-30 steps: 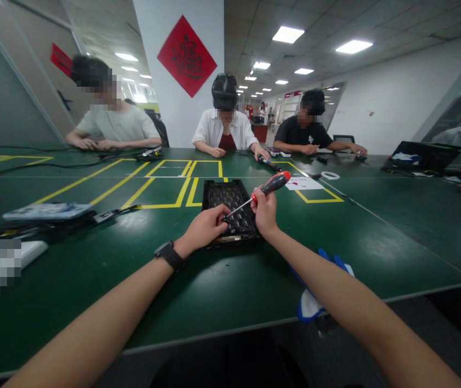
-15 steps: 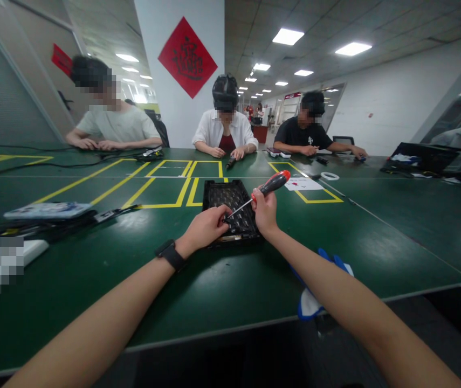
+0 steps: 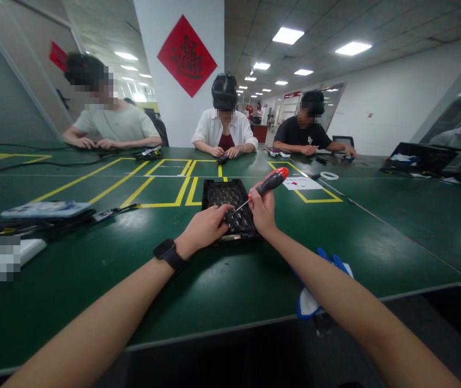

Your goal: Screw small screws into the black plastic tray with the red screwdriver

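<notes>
A black tray-like case (image 3: 211,189) with a patterned inside lies on the green table in front of me. My right hand (image 3: 263,211) is closed around a screwdriver (image 3: 273,181) with a red and black handle, near the front of the grip. Its thin metal shaft slants down to the left into the case. Over the case's left side, my left hand (image 3: 206,229) has thumb and fingers bent inward, close to the screwdriver's tip. Whatever those fingers pinch is too small and dark to make out. The tip itself is partly lost against the dark case.
Blue and white gloves (image 3: 308,303) lie under my right forearm by the table edge. To the left are a pale flat box (image 3: 48,210) and black cables (image 3: 93,218). Beyond the case, a white sheet (image 3: 303,184) and a tape roll (image 3: 329,175) rest near several seated people.
The screwdriver's handle has shifted slightly left and down, and its tip now sits a little further right. My left fingers have spread a little over the case.
</notes>
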Demonstrator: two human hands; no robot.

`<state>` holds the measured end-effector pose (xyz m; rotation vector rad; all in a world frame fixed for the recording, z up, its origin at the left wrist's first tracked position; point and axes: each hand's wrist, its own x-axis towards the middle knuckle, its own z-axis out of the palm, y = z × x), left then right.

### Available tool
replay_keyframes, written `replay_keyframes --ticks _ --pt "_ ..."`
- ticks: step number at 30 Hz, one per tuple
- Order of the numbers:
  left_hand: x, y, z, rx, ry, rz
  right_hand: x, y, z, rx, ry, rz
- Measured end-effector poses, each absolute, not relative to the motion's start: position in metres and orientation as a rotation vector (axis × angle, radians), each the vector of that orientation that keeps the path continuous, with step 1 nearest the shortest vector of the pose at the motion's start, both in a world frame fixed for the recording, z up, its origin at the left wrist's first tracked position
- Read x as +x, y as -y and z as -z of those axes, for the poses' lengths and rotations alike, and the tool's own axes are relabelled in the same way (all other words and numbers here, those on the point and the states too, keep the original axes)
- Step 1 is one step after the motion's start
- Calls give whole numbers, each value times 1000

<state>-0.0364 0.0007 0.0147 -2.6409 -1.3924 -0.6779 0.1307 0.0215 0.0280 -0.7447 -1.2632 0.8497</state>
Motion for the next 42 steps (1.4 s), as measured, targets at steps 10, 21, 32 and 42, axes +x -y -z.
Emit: replay_keyframes --ticks 10,21,32,42 --pt "-38 0 -14 -2674 1393 782 131 -35 -23 -652 1201 -955" --pt "-39 1 -13 -2674 1399 826 134 -40 -19 -655 1132 -931" --pt "-39 -2 -11 -2751 1322 964 135 -45 -15 -663 1065 -947" --pt "-39 -2 -11 -2818 1256 1148 138 -48 -15 -687 894 -827"
